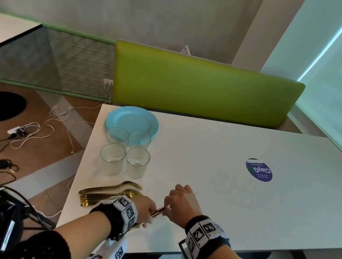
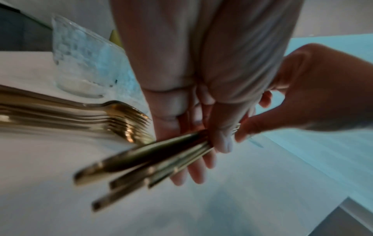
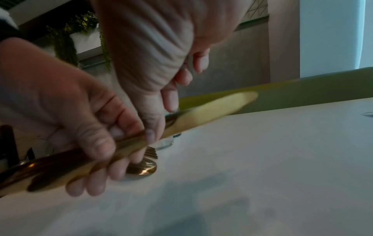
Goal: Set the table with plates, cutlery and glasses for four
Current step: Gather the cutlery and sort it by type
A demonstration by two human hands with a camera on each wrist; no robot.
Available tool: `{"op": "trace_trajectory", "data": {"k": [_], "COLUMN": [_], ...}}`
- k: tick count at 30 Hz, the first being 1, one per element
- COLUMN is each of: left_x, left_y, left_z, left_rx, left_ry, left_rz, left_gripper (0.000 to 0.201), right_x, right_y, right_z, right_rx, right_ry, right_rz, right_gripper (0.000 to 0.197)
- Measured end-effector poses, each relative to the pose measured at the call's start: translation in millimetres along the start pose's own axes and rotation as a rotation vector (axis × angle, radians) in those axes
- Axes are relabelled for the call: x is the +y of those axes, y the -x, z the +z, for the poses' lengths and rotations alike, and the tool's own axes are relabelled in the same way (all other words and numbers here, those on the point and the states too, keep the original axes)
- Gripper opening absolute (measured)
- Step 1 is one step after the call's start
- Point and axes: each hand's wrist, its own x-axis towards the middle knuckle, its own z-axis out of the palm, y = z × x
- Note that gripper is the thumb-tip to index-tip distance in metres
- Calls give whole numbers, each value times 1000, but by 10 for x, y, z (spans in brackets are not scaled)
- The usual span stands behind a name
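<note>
A stack of light blue plates (image 1: 131, 120) sits at the table's far left, with several clear glasses (image 1: 112, 158) just in front of it. Gold forks and spoons (image 1: 109, 190) lie in a pile near the front left edge. My left hand (image 1: 148, 211) grips a bundle of gold knives (image 2: 145, 162) by the handles, just right of the pile. My right hand (image 1: 169, 205) pinches one gold knife (image 3: 203, 114) of that bundle near its blade, which points to the right above the table. The left hand (image 3: 66, 108) and right hand (image 3: 153, 89) nearly touch.
The white table (image 1: 211, 195) carries a round blue sticker (image 1: 259, 170) to the right. A green bench back (image 1: 203, 84) runs along its far side. Cables and a power strip (image 1: 19, 131) lie on the floor to the left. A spoon bowl (image 3: 143, 169) rests beside the hands.
</note>
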Motion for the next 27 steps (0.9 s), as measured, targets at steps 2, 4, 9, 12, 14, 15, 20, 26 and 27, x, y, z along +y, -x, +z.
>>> {"op": "trace_trajectory", "data": {"k": [2,4,9,12,14,15,20,26,27], "left_x": [-86,-214,-620,-770,-838,-844,-896,-975,-969], "left_y": [109,197,351,424,437,444,410,381,369], "left_z": [-36,-56,-85,-116,-117,-122,-127,-116,-118], "left_rx": [15,25,-19,34,116,126,107,194,199], "left_ry": [-251,-370,-458,-477,-466,-468,-530,-475,-406], "left_rz": [-11,-9,-111,-120,-118,-136,-146,-116,-151], "left_gripper": [23,18,17,9,9,9,24,13,14], "right_x": [-7,18,107,93,99,89,100,7,4], "right_y": [-20,-41,-40,-5,-15,-19,-144,-121,-127], "right_z": [-21,-49,-64,-116,-118,-107,-33,-199,-212], "right_rx": [2,20,15,11,13,5,-42,-8,-8], "right_ry": [-35,-48,-112,-135,-127,-121,-134,-106,-122], "right_rz": [37,74,133,152,169,155,157,188,192], "right_gripper": [35,35,36,20,4,3,36,12,14]}}
